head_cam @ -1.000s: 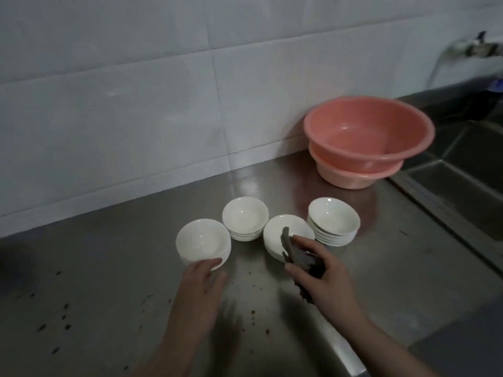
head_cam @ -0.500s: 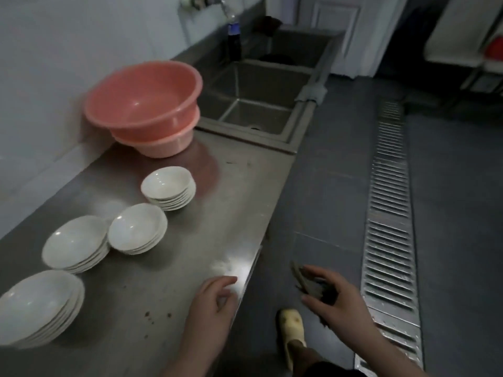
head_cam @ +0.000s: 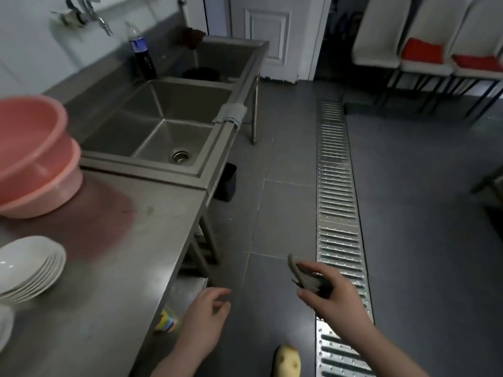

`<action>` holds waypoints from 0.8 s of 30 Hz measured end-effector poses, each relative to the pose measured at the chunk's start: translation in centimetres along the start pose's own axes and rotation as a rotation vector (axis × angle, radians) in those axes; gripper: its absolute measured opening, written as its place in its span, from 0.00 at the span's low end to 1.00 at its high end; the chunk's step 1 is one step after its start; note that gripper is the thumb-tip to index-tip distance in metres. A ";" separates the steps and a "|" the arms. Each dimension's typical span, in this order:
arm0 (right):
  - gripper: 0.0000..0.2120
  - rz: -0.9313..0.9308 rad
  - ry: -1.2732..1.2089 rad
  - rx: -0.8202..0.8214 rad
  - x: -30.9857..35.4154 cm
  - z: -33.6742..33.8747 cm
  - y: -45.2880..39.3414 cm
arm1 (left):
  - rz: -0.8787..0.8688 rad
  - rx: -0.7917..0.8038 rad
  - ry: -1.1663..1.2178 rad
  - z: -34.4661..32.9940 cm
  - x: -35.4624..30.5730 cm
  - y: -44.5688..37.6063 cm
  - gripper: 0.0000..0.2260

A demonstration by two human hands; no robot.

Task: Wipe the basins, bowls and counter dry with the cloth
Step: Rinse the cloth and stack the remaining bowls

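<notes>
A dark, crumpled cloth (head_cam: 306, 278) is pinched in the right hand (head_cam: 330, 293), fingers and thumb curled round it, and it is held out over the floor, well off the counter (head_cam: 130, 268) edge, so nothing is being wiped at present. The left hand (head_cam: 202, 319) is held just off the counter's front edge, fingers loosely curled and nothing in them. On the counter, two stacked pink basins (head_cam: 32, 156) are set at its far end, next to the sink (head_cam: 163, 126), and stacked white bowls (head_cam: 28, 266) are set nearer. A grey rag (head_cam: 230, 112) is draped over the sink's front rim, probably to dry. Judging by the cloth's place, a trip to the sink to wring it seems likely.
</notes>
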State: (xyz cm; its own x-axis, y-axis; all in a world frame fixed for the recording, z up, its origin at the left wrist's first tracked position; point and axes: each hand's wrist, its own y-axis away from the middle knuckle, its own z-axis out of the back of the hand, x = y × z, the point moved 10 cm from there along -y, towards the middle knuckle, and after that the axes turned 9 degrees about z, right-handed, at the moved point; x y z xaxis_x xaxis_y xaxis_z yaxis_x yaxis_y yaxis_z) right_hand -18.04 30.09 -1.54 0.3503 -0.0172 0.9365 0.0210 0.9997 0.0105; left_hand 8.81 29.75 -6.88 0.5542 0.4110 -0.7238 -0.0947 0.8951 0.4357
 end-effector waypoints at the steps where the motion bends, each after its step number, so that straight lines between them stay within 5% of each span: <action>1: 0.23 0.002 0.000 0.011 -0.3 0.8 -1.5 | 0.014 -0.013 0.017 -0.6 -0.9 -1.1 0.10; 14: 0.21 -0.140 0.035 0.151 -6.6 2.1 -17.8 | 0.077 0.005 -0.006 -3.7 -9.5 -15.3 0.10; 24: 0.20 -0.057 0.049 0.227 -4.0 -0.1 -36.4 | 0.055 -0.077 0.081 2.1 -17.5 -28.1 0.11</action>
State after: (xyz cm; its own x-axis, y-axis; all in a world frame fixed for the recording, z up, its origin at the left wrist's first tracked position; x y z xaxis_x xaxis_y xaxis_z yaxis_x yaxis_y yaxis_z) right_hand -20.16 -6.21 -5.69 0.3998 -0.0685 0.9141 -0.1674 0.9750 0.1463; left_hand 3.49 -2.97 -5.41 0.4782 0.4696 -0.7421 -0.1884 0.8802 0.4356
